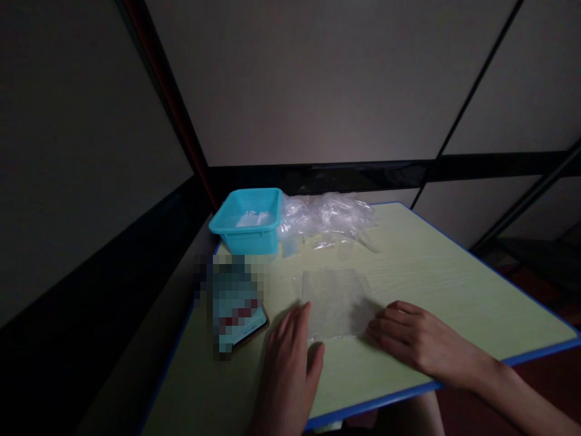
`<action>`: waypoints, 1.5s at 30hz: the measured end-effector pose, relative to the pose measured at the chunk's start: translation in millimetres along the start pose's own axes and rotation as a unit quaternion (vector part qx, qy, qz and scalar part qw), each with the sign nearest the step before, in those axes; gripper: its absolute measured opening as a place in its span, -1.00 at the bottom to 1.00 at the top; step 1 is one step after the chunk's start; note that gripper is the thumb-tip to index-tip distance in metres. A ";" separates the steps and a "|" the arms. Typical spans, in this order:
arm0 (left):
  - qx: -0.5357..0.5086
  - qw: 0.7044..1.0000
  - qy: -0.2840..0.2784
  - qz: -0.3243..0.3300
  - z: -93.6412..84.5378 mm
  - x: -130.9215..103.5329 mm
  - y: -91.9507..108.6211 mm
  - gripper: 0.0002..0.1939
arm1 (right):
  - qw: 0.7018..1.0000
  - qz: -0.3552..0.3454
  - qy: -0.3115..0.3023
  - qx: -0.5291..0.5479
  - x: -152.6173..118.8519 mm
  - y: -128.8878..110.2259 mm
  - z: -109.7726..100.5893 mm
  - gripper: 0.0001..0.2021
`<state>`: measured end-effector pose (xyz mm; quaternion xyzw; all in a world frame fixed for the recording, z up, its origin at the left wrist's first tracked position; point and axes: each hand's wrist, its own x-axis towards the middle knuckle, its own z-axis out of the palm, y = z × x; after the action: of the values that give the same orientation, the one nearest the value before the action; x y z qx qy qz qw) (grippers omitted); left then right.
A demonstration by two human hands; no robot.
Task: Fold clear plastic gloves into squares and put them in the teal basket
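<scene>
A clear, flat plastic bag (pixel 336 303) lies spread on the table in front of me. Along its left side my left hand (pixel 290 363) rests open, its fingers stretched forward and the thumb held apart. My right hand (pixel 411 336) lies palm down at the bag's lower right edge, fingers loosely bent and pointing left. Its fingertips touch or nearly touch the plastic, and the thumb is hidden beneath. No grip on the bag shows in either hand.
A turquoise plastic basket (pixel 249 232) with whitish contents stands at the table's back left. Beside it sits a heap of crumpled clear plastic bags (pixel 331 215). A phone (pixel 247 327), partly pixelated, lies left of my hand. Blue edging borders the yellow-green table (pixel 431 266); panels rise behind it.
</scene>
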<state>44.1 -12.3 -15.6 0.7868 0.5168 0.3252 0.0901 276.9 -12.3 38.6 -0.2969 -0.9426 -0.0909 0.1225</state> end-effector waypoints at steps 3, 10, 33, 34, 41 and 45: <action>0.014 1.000 -0.003 0.004 1.6 0.1 -0.6 -0.46 | 0.999 -0.004 0.013 -0.035 0.0 1.3 4.4 -0.76; 0.053 0.998 -0.009 0.027 1.1 3.0 -2.4 -0.46 | 0.998 0.044 0.037 -0.024 -1.5 3.1 16.1 -0.78; -0.349 0.932 -0.050 -0.081 -68.7 48.1 17.9 -0.83 | 0.792 0.294 0.303 0.442 23.4 1.3 -20.2 -0.83; -0.366 0.925 -0.051 -0.085 -72.8 52.0 21.4 -0.83 | 0.777 0.305 0.314 0.452 25.9 0.4 -22.7 -0.82; -0.216 0.961 -0.144 -0.099 -56.4 86.4 13.9 -0.83 | 0.722 0.389 0.276 0.502 22.5 7.1 2.7 -0.77; -0.147 0.971 -0.175 -0.068 -28.2 105.5 -0.3 -0.85 | 0.713 0.429 0.206 0.515 11.4 8.1 24.6 -0.77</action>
<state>53.6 74.3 50.2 0.7723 0.4919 0.2485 0.3160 268.2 6.4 19.2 -0.5340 -0.5666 0.4117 0.4737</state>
